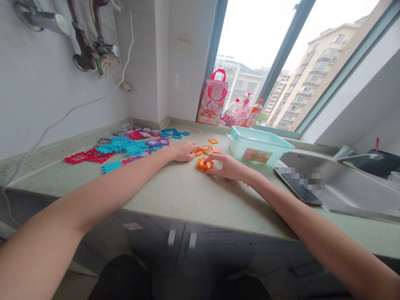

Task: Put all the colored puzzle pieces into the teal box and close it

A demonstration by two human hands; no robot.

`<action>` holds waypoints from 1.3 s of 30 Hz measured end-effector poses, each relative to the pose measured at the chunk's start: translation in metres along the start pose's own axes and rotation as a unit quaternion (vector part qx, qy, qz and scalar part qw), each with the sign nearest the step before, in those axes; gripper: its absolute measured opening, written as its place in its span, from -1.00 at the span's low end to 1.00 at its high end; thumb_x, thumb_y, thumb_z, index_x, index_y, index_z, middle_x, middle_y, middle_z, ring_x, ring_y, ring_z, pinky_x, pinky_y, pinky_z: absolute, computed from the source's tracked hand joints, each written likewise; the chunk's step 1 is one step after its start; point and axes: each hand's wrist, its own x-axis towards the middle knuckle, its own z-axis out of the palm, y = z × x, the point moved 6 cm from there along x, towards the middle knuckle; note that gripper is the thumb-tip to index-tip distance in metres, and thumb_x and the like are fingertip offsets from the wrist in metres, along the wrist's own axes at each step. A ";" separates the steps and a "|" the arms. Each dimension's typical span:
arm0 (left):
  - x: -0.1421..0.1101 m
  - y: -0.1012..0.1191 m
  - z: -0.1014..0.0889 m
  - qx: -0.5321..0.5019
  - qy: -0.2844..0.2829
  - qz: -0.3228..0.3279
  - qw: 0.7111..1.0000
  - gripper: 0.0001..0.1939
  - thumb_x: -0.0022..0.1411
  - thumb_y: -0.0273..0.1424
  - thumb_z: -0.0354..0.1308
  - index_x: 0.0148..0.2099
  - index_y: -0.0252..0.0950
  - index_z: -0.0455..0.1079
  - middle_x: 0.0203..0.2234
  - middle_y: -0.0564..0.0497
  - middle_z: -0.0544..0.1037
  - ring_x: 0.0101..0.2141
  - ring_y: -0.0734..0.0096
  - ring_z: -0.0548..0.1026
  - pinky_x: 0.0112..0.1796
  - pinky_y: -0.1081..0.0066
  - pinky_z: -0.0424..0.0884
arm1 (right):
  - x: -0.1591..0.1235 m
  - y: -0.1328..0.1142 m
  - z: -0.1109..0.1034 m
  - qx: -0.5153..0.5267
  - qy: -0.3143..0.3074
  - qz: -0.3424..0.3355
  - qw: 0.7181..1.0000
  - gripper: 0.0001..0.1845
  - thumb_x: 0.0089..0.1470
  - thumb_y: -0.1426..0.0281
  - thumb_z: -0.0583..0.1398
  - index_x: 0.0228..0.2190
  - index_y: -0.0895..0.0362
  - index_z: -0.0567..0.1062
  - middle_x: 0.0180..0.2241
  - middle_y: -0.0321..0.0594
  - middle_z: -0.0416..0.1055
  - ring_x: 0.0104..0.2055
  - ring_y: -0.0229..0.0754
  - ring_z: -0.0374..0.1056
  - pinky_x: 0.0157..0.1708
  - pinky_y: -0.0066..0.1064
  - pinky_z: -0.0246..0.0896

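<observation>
A person's two bare hands work over a pale countertop (175,200), directions taken from the right hand (223,166), whose thumb and fingers pinch a cluster of interlocking orange pieces (202,165) at 9 o'clock. At 10 o'clock, the left hand (185,151) reaches to flat orange pieces (207,149); whether its fingers grip one cannot be told. A loose orange ring (213,141) lies at 11 o'clock. At 2 o'clock stands a mint-green plastic tub (275,146), its floor hidden by the near wall, which bears a picture label (256,156) with print too small to read. By the window, a pink carrier bag (213,102) with a cartoon figure stands at 12 o'clock, contents hidden; at 1 o'clock are a red-capped bottle (230,110), a pink pump bottle (240,114) with white characters too small to read surely, and an orange-capped bottle (254,113). Blue, red, purple and grey pieces (126,145) spread at 9 o'clock; a steel sink (353,189) sits at 3 o'clock. Faint lettering on the cabinet doors (215,246), at 6 o'clock, is illegible.
</observation>
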 end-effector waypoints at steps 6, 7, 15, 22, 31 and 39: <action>0.001 -0.002 0.002 -0.012 0.005 -0.010 1.000 -0.43 0.41 -0.40 0.02 0.42 -0.33 0.33 0.24 -0.20 0.54 0.24 0.15 0.47 0.30 0.27 0.32 | 0.000 0.004 0.002 -0.011 -0.027 0.030 0.999 -0.72 0.17 0.28 0.41 -0.07 0.02 0.68 -0.05 -0.20 0.69 -0.05 -0.06 0.59 0.07 -0.21 0.42; 0.001 -0.004 0.002 -0.015 0.008 -0.013 1.000 -0.43 0.42 -0.40 0.01 0.42 -0.33 0.32 0.25 -0.20 0.54 0.24 0.15 0.48 0.29 0.27 0.33 | 0.000 0.005 0.002 -0.017 -0.025 0.031 0.999 -0.72 0.15 0.32 0.41 -0.08 0.03 0.67 -0.06 -0.21 0.69 -0.06 -0.07 0.59 0.06 -0.22 0.42; -0.001 -0.006 0.001 -0.024 0.014 -0.029 0.999 -0.34 0.42 -0.38 0.02 0.51 -0.33 0.19 0.36 -0.21 0.44 0.32 0.18 0.43 0.34 0.29 0.29 | 0.001 -0.011 0.001 -0.101 -0.003 -0.059 0.993 -0.70 0.10 0.38 0.41 -0.08 0.00 0.64 -0.11 -0.20 0.67 -0.05 -0.01 0.56 0.07 -0.17 0.37; -0.001 -0.003 -0.001 -0.012 0.002 -0.036 0.999 -0.35 0.42 -0.41 0.01 0.51 -0.34 0.19 0.38 -0.22 0.42 0.34 0.18 0.41 0.35 0.30 0.28 | -0.020 0.029 -0.091 -0.211 0.304 0.055 0.927 -0.72 0.24 0.27 0.28 -0.02 0.00 0.59 0.03 -0.12 0.64 0.10 0.06 0.53 0.25 -0.10 0.28; -0.002 -0.004 -0.001 -0.028 0.003 -0.034 0.999 -0.33 0.40 -0.41 0.00 0.52 -0.38 0.17 0.39 -0.24 0.40 0.35 0.15 0.40 0.37 0.26 0.27 | -0.077 0.081 -0.174 -0.323 0.441 0.271 0.792 -0.59 0.32 0.15 0.14 0.09 0.04 0.52 0.05 -0.05 0.63 0.04 0.10 0.54 0.18 -0.04 0.33; -0.002 -0.004 -0.001 -0.032 0.009 -0.028 0.999 -0.33 0.39 -0.41 0.02 0.51 -0.37 0.19 0.36 -0.24 0.45 0.31 0.14 0.44 0.34 0.25 0.31 | -0.080 0.120 -0.168 -0.285 0.147 0.474 0.820 -0.46 0.25 -0.04 0.14 -0.10 0.03 0.73 -0.05 0.09 0.66 0.04 0.30 0.54 0.04 0.09 0.34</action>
